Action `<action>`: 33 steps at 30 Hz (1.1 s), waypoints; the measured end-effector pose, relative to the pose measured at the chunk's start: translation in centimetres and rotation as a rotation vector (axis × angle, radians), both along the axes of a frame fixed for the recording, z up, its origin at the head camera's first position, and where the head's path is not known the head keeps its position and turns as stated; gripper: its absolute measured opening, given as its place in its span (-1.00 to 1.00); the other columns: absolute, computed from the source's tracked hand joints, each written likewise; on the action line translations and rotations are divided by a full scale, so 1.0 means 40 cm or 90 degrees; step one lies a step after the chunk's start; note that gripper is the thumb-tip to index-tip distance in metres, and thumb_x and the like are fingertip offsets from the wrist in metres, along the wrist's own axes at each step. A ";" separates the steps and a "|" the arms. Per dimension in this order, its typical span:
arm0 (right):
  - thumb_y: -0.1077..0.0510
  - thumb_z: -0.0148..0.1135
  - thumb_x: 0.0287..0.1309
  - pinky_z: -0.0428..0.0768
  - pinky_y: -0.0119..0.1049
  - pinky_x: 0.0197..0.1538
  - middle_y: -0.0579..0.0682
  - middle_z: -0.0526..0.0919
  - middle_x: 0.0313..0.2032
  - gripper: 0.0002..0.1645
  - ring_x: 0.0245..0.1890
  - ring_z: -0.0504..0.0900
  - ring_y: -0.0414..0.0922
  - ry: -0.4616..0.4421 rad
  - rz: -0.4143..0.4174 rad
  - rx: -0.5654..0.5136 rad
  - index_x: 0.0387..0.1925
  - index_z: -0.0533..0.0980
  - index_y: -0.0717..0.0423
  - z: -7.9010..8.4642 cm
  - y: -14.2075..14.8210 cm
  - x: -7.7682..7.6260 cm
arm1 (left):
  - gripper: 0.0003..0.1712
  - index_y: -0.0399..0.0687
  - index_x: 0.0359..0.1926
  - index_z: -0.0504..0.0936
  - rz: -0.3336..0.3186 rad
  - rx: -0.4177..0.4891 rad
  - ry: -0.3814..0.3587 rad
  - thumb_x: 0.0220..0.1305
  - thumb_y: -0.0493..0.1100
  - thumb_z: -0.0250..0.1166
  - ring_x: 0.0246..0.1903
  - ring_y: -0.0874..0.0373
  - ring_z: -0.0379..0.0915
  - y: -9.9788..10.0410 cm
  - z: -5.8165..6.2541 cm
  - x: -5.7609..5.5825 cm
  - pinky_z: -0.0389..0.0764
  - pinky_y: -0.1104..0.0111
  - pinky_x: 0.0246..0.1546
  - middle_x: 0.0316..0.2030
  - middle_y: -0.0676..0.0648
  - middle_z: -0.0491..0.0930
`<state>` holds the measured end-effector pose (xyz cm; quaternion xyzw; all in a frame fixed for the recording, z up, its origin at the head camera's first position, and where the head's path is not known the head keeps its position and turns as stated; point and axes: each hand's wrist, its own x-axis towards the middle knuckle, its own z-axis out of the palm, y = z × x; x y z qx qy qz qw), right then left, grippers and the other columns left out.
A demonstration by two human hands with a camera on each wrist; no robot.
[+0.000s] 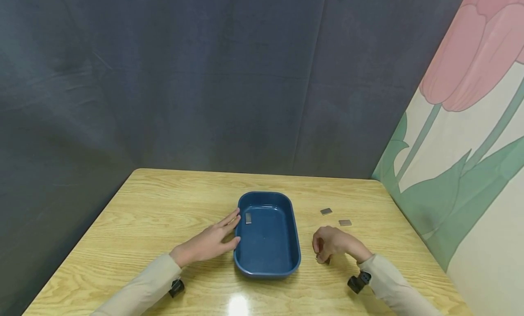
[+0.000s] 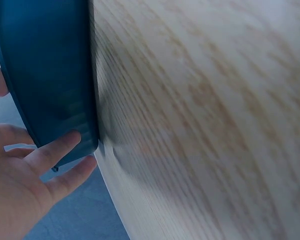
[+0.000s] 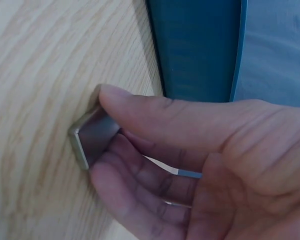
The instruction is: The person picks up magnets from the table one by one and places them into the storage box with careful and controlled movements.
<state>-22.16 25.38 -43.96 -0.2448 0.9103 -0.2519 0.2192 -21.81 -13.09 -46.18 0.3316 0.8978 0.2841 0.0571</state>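
Observation:
A deep blue rectangular tray [image 1: 266, 252] with rounded corners stands on the wooden table. My left hand [image 1: 210, 242] rests against its left side with fingers spread; the left wrist view shows fingertips on the tray's outer wall [image 2: 47, 75]. One small flat metal block [image 1: 248, 218] lies inside the tray near its left wall. To the right of the tray, my right hand [image 1: 333, 243] pinches another small shiny metal block [image 3: 95, 132] between thumb and fingers, low at the table surface. Whether that block touches the table I cannot tell.
Two more flat metal blocks lie on the table beyond my right hand, one block [image 1: 326, 211] nearer the tray and one block [image 1: 345, 223] further right. A dark curtain [image 1: 204, 88] hangs behind the table [image 1: 163, 193]. A wall with painted tulips [image 1: 471, 207] borders the right side.

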 end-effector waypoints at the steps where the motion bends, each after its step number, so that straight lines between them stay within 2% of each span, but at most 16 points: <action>1: 0.44 0.51 -0.18 0.45 -0.36 -0.50 -0.15 0.55 -0.58 -0.74 -0.59 0.44 -0.24 -0.002 -0.003 0.000 -0.55 0.57 0.14 0.000 0.000 0.001 | -0.22 -0.23 0.52 0.06 0.000 0.000 0.000 0.52 0.10 0.05 0.43 -0.04 0.04 0.000 -0.001 0.000 0.31 0.09 0.31 0.56 -0.07 -0.20; 15: 0.43 0.51 -0.12 0.46 -0.33 -0.51 -0.13 0.54 -0.59 -0.74 -0.61 0.44 -0.21 -0.003 -0.034 0.022 -0.55 0.56 0.13 -0.004 -0.005 0.004 | -0.22 -0.22 0.53 0.05 0.000 0.005 -0.006 0.52 0.10 0.04 0.42 -0.03 0.05 -0.001 -0.005 -0.001 0.33 0.11 0.30 0.57 -0.06 -0.21; 33: 0.42 0.53 -0.15 0.48 -0.32 -0.51 -0.15 0.53 -0.61 -0.72 -0.64 0.45 -0.22 0.011 -0.025 0.021 -0.56 0.56 0.12 -0.006 -0.003 -0.001 | -0.22 -0.22 0.53 0.05 0.000 -0.007 0.000 0.52 0.10 0.04 0.44 -0.03 0.00 0.000 -0.001 -0.002 0.31 0.09 0.31 0.57 -0.06 -0.21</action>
